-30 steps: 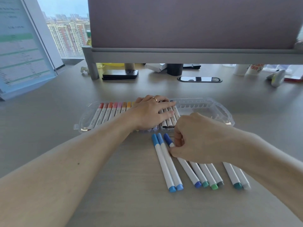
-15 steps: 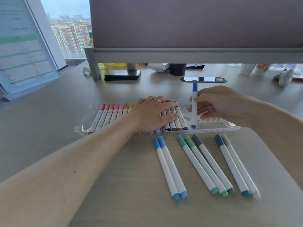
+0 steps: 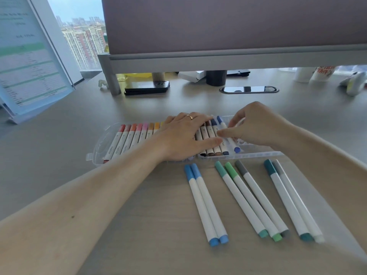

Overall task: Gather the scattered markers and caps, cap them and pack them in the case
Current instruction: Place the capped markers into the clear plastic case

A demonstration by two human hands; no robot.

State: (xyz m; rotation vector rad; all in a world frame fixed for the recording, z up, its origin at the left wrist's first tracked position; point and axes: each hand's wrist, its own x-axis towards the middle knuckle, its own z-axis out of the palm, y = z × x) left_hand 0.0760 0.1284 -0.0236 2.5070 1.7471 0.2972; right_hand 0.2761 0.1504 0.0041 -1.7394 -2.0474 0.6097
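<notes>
Desk holds 7 capped, white-barrelled markers.

Case w/ packed markers lies behind 7 loose markers on desk.

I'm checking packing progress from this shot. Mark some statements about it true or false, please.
1. Seven loose markers lie on the desk before the case. True.
2. The left hand lies flat on packed markers in the case. True.
3. The right hand is empty. False: it holds a blue marker at the case.
4. The two light blue markers are in the case. False: they lie on the desk.
</notes>
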